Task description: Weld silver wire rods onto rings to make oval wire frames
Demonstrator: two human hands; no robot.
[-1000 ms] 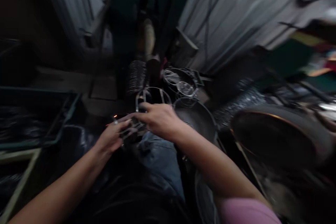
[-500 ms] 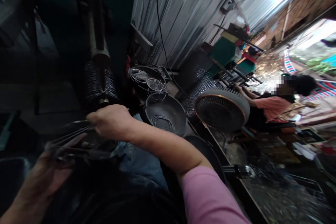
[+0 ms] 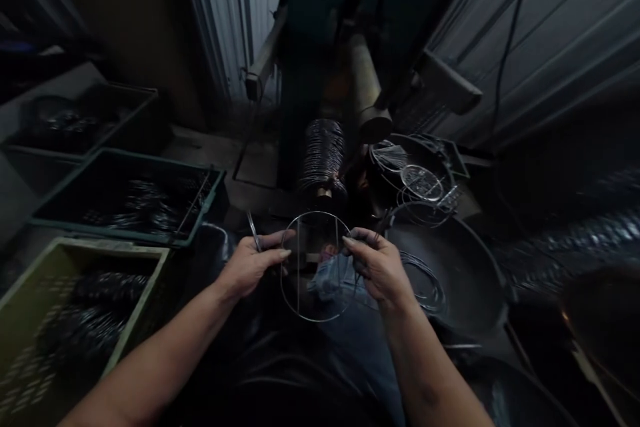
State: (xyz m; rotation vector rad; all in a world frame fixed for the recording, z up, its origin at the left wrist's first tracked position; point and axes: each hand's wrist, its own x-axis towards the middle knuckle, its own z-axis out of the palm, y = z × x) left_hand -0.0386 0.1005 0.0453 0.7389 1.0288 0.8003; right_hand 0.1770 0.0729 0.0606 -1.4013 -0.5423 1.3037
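Observation:
A thin round wire ring [image 3: 316, 320] with two straight wires across it stands nearly upright in front of my lap. My left hand [image 3: 247, 263] grips its left edge between thumb and fingers. A few thin metal rods [image 3: 254, 230] also stick up from that hand. At the ring's upper right edge, my right hand [image 3: 377, 263] pinches the wire with thumb and fingertips. Just beyond the ring is a machine's cylindrical electrode [image 3: 324, 192] below a stack of wire coils [image 3: 323, 153]. Dim light hides fine detail.
To the right, a wide dark pan [image 3: 470, 267] holds wire rings [image 3: 425, 283], with another pan of wire parts [image 3: 423, 180] behind it. On the left stand a green crate [image 3: 200, 233] and a yellow crate [image 3: 150, 252], both with metal pieces inside.
My view has swung left toward the machine. My right hand has come back beside my left, and both now hold the wire ring upright between them.

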